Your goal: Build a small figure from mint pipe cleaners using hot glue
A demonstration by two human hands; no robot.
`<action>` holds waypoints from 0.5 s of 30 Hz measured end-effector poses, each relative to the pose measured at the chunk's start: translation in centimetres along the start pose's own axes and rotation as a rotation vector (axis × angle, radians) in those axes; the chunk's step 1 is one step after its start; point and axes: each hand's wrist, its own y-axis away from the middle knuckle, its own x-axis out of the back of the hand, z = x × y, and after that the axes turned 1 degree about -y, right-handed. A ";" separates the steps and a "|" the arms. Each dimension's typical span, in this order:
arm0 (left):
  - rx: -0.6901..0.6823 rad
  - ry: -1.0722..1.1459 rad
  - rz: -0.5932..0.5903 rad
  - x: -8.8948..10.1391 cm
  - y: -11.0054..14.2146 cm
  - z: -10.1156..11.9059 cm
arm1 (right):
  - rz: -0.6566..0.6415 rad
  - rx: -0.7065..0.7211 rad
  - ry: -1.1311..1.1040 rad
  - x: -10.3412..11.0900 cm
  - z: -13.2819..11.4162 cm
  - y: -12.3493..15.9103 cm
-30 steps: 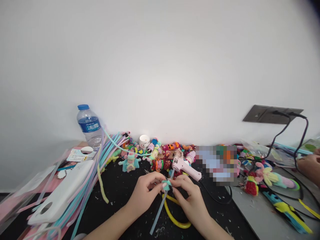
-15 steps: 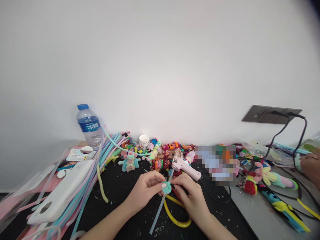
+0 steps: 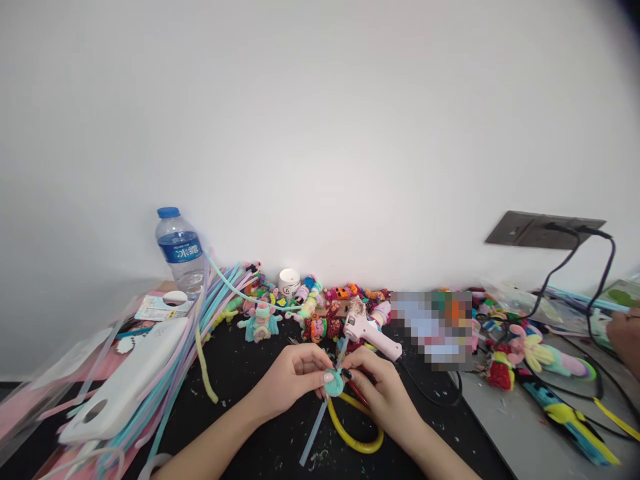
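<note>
The teal disc (image 3: 334,385), bunched 1 second ago, now shows its round face over the table (image 3: 235,370), leaving it accessible; left hand's (image 3: 290,381) grip clamps it, right hand's (image 3: 384,387), at its right edge, I cannot tell.

Fuzzy, cloth-like teal disc (image 3: 333,383), lower centre | smooth pink plastic glue gun (image 3: 375,337), its front end rough and crusted | smooth, translucent stick (image 3: 314,432) | glossy yellow loop (image 3: 354,441), bottom centre | shiny clear plastic bottle (image 3: 181,250), left | matt black mat (image 3: 270,447) | metallic-looking socket plate (image 3: 530,230), right | smooth, matt white wall (image 3: 320,133) above
</note>
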 end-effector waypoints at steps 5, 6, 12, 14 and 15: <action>-0.003 -0.043 0.077 0.1 -0.3 -0.1 | 0.143 -0.013 0.072 0.4 0.7 -0.2; -0.012 -0.045 0.112 0.1 -0.4 -0.1 | 0.238 -0.004 0.129 0.7 1.0 -0.3; -0.068 -0.095 0.335 0.6 -0.7 -0.1 | 0.442 -0.083 0.583 1.7 3.2 -0.9; -0.084 -0.091 0.365 0.7 -0.7 -0.2 | 0.373 -0.159 0.622 1.7 3.6 -0.9; -0.093 -0.090 0.378 0.8 -0.7 -0.3 | 0.348 -0.191 0.628 1.7 3.7 -0.9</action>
